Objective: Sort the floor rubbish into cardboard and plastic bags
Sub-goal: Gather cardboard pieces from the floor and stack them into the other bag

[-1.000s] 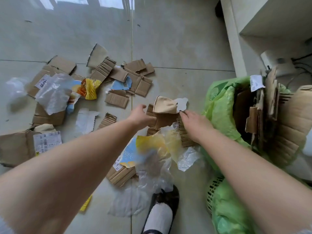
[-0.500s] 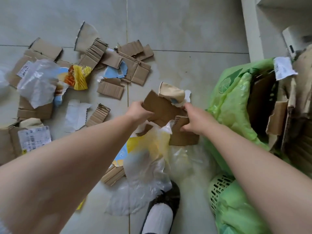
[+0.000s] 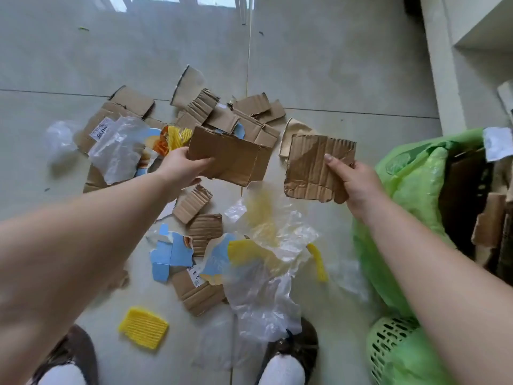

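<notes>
My left hand grips a flat brown cardboard piece above the floor. A corrugated cardboard piece is pinched in my right hand, just left of the green bag that holds cardboard scraps. Below my hands lie crumpled clear plastic film, small cardboard bits, blue and white carton scraps and a yellow ridged piece. More cardboard and clear plastic is spread farther out on the floor.
A second green bag in a green mesh basket sits at the bottom right. My two feet in dark shoes stand at the bottom edge. A white wall or cabinet base rises at the right, behind the bags. The floor is pale tile.
Both hands have lifted off the pile, each taking one cardboard piece, and have moved apart. The tan scrap that sat on top now lies on the floor beyond them.
</notes>
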